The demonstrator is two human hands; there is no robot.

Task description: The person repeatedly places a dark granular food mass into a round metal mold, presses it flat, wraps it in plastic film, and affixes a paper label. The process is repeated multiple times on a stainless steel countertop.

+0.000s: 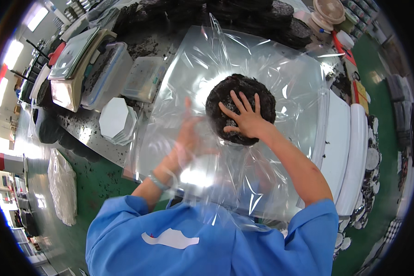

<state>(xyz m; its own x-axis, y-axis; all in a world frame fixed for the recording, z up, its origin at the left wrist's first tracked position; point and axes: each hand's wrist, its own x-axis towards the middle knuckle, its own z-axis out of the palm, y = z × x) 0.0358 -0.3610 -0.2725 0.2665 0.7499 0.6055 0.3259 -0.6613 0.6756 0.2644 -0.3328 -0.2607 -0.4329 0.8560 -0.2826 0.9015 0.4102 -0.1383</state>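
A round, dark, flaky cake of pressed material [215, 98] lies on a wide sheet of clear plastic film [289, 86] spread over the worktop. My right hand [245, 117] rests palm down on the cake with its fingers apart. Left of the cake, my left hand [189, 129] is blurred, over the film; whether it pinches any film cannot be made out. Creases in the film run from the cake towards my body and away at the far side.
Left stand a scale [67, 79], a clear plastic bin [107, 76], a lidded plastic box [144, 79] and a stack of white octagonal sheets [117, 119]. Dark cakes [262, 17] are piled at the far side. A white roll [353, 158] lies right, near a small fan [328, 10].
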